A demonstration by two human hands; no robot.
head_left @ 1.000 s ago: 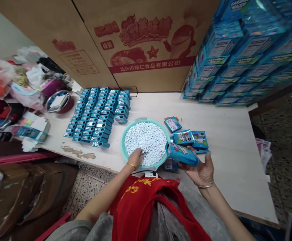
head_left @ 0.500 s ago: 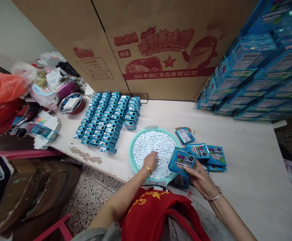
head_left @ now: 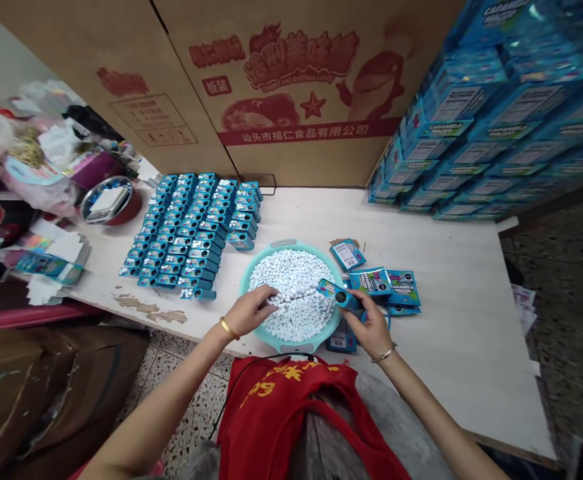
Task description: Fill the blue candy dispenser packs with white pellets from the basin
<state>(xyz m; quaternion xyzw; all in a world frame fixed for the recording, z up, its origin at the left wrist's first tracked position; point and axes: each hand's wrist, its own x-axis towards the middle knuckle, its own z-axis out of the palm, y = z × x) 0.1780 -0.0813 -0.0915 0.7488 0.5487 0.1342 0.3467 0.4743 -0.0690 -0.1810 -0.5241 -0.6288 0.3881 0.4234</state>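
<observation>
A turquoise basin (head_left: 248, 273) full of small white candies (head_left: 296, 320) stands at the table's front edge. Over its left side is my left hand (head_left: 251, 310), its thumb and fingers apart at the candies; whether any lie in the fingers is hard to see. My right hand (head_left: 370, 327) grips a small blue candy box (head_left: 340, 296) between thumb and fingers. The box tilts over the basin's right side, with the dark round hole in its end showing. Several flat blue packs (head_left: 402, 288) lie right of the basin, and one more (head_left: 341, 339) is partly hidden beside it.
Rows of small blue boxes (head_left: 186, 233) with round holes stand left of the basin. Behind is a large brown carton (head_left: 291, 160). Stacked wrapped blue boxes (head_left: 451, 127) rise at the back right. A red bowl (head_left: 121, 210) and plastic bags (head_left: 36, 180) crowd the left.
My left hand has come out of the middle of the candies to the basin's left side, its fingers parting. My right hand has turned the box so its holed end shows. The view has shifted.
</observation>
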